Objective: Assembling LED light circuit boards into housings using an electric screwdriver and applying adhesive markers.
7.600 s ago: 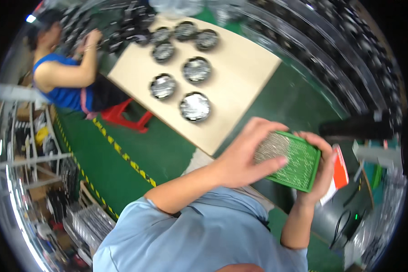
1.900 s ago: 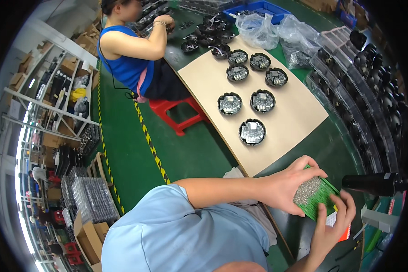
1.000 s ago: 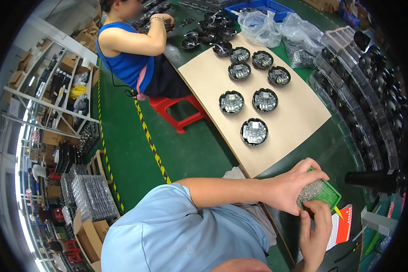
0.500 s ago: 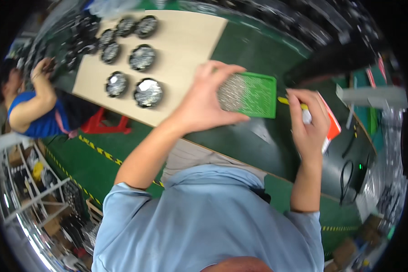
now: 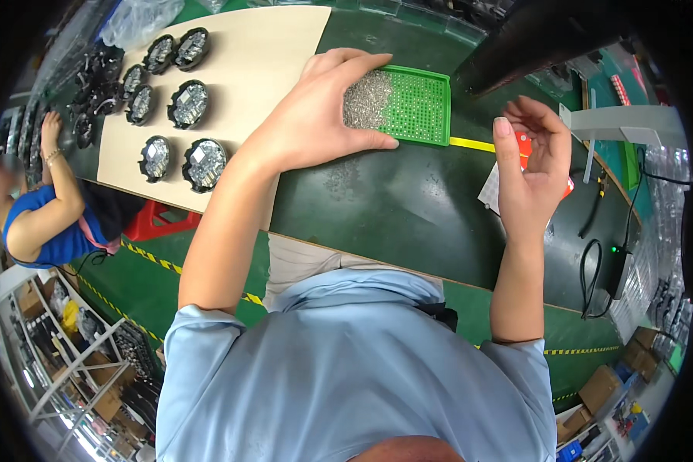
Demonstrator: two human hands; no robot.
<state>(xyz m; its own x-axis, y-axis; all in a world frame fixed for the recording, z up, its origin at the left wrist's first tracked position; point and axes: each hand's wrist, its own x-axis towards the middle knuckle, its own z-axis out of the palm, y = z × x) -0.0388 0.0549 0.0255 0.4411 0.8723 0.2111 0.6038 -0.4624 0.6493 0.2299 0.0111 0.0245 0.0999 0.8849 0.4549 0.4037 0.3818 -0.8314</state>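
Note:
My left hand is wrapped around the left end of a shallow green tray, thumb along the near side and fingers at the far side. Small silvery screw-like pieces heap at the tray's left end, while its right part shows rows of little holes. To the right, my right hand is raised, palm turned inward, with thumb apart from loosely bent fingers. A thin yellow strip runs from the tray's corner toward this hand; its other end is hidden. Behind the hand lies a red-and-white flat item, partly covered.
Several round black parts with shiny inner faces stand on a beige board at left. A dark column rises beyond the tray. Black cable lies at right on the green table. A person in blue sits at far left.
My left hand and the tray have shifted away from me. The right thumb has parted from the fingers, and the yellow strip now reaches the tray's corner. The whole view has shifted too.

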